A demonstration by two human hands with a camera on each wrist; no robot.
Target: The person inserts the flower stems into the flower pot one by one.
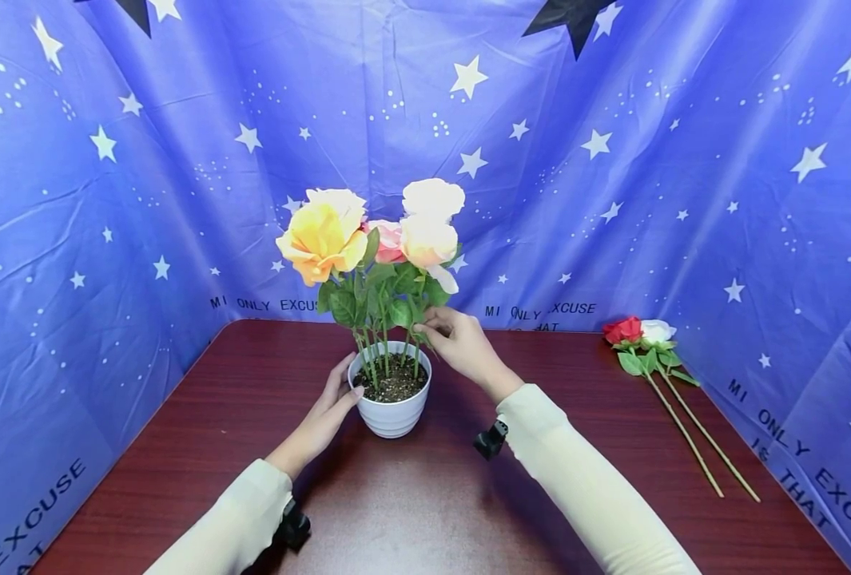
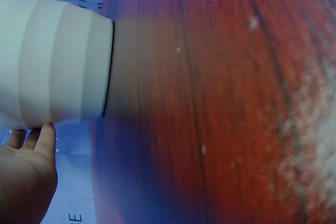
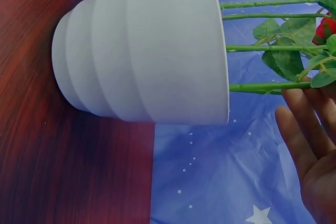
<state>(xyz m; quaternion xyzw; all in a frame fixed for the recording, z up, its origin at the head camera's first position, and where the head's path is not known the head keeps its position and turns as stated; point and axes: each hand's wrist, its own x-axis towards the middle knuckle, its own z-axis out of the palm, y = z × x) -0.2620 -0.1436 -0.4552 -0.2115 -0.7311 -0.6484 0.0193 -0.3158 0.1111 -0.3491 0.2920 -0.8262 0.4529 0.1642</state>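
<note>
- Pot (image 1: 394, 419): one, white; stood upright on the table (image 1: 411, 511), holding soil (image 1: 396, 389) and roses (image 1: 320, 243).
- Left hand (image 1: 330, 411): I saw its fingers spread, resting against the pot's side.
- Right hand (image 1: 464, 347): I saw fingertips pinching a stem (image 3: 262, 87) above the rim.
- Red rose (image 1: 622, 330), white rose (image 1: 658, 331): lay rightward, well apart.

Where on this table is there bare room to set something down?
Bare: the tabletop left of the white pot, and between the right sleeve and the loose roses. Crowded: around the pot, with the left hand and right hand there.
</note>
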